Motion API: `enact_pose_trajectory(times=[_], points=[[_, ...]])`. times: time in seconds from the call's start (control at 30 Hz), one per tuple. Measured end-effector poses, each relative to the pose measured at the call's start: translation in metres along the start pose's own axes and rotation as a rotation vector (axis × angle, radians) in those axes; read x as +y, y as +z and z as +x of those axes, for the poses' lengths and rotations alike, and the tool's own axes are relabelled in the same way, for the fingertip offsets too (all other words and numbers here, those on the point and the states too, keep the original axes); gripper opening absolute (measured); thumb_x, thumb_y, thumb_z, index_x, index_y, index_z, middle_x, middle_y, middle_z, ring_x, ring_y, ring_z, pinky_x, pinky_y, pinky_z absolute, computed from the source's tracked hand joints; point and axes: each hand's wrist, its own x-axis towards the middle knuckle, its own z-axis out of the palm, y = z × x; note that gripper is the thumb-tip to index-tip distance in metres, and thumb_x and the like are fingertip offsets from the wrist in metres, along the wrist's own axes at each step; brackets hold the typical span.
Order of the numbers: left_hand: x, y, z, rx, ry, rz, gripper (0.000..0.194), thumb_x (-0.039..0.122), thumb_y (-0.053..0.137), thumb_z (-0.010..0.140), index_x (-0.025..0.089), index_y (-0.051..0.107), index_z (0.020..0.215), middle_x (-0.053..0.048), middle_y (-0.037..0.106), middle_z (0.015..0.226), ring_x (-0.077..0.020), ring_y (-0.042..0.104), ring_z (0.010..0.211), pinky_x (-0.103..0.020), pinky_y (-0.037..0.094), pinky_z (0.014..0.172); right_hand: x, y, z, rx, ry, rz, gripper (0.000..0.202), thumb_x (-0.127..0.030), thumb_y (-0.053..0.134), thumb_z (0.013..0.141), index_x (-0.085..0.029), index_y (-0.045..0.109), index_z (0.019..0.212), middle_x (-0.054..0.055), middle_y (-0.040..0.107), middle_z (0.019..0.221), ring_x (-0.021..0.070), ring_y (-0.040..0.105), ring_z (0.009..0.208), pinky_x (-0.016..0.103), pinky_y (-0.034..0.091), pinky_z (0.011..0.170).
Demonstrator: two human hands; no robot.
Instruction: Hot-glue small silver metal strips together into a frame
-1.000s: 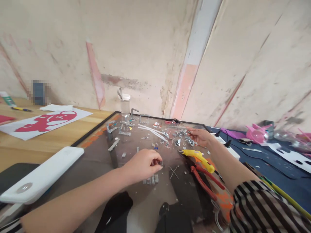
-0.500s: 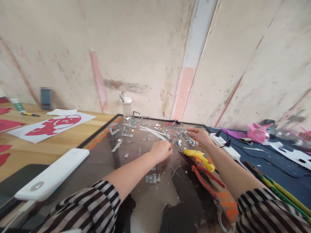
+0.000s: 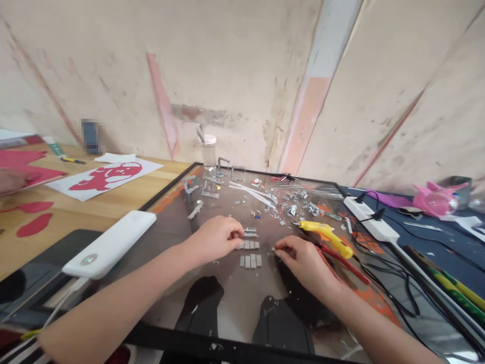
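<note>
Small grey flat pieces lie in short rows on the dark glass board. At the left end of the middle row is my left hand, its thumb and index finger closed; what they pinch, if anything, is too small to name. To the right of the rows, my right hand pinches something tiny and pale at its fingertips. Just beyond that hand lies a yellow glue gun, with red-handled pliers partly hidden behind the hand. White sticks and silvery scraps lie farther back.
A white power bank is on the left, and a power strip with black cables on the right. Behind stands a lidded jar. Another person's hand rests at red paper on the far left.
My right hand has come back from the scraps toward me, beside the rows. My left hand has shifted left, uncovering more grey pieces. The view has tilted down, and another person's hand has appeared.
</note>
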Motion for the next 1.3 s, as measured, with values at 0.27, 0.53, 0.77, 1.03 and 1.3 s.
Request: enact_pose_trajectory(times=[0.27,0.53,0.77,1.03,1.3], points=[[0.001,0.01,-0.025,-0.129,-0.006,-0.078,0.019,0.03,0.065,0.07,0.017,0.067,0.084,-0.001,0.064,0.072,-0.0135,0.055,0.064,-0.022,0.038,0.059,-0.019,0.016,-0.012,-0.061,-0.183,-0.446,0.004,-0.019,0.06,0.08,-0.018,0.064,0.08,0.003,0.067,0.08,0.0202,0.058,0.078,0.032,0.037,0.073],[-0.007,0.026,-0.025,-0.111,0.011,-0.103,0.024,0.03,0.066,0.07,0.018,0.067,0.09,0.0,0.062,0.072,-0.0132,0.054,0.062,-0.023,0.038,0.058,-0.023,0.011,-0.003,-0.226,-0.115,-0.436,0.017,-0.015,0.06,0.076,-0.016,0.067,0.092,0.003,0.067,0.077,0.0186,0.058,0.076,0.029,0.039,0.072],[-0.008,0.034,-0.023,-0.1,0.026,-0.09,0.013,0.025,0.064,0.074,0.016,0.066,0.084,0.0,0.059,0.07,-0.0126,0.053,0.063,-0.023,0.038,0.059,-0.019,0.016,0.005,-0.258,-0.089,-0.328,0.017,-0.013,0.056,0.075,-0.018,0.068,0.086,0.002,0.065,0.072,0.0163,0.057,0.07,0.026,0.039,0.068],[-0.005,0.038,-0.023,-0.129,0.013,-0.065,0.012,0.025,0.06,0.078,0.016,0.065,0.084,-0.001,0.058,0.073,-0.013,0.053,0.065,-0.024,0.038,0.061,-0.016,0.018,0.008,-0.286,-0.096,-0.2,0.02,-0.009,0.055,0.073,-0.018,0.069,0.084,0.0,0.062,0.069,0.0139,0.054,0.066,0.024,0.038,0.063],[-0.003,0.035,-0.026,-0.147,0.008,-0.034,0.012,0.025,0.057,0.081,0.016,0.062,0.086,-0.001,0.057,0.075,-0.0132,0.052,0.066,-0.026,0.039,0.061,-0.02,0.012,0.008,-0.354,-0.019,-0.092,0.025,-0.008,0.054,0.072,-0.019,0.067,0.091,-0.002,0.062,0.068,0.0118,0.053,0.061,0.022,0.038,0.06]])
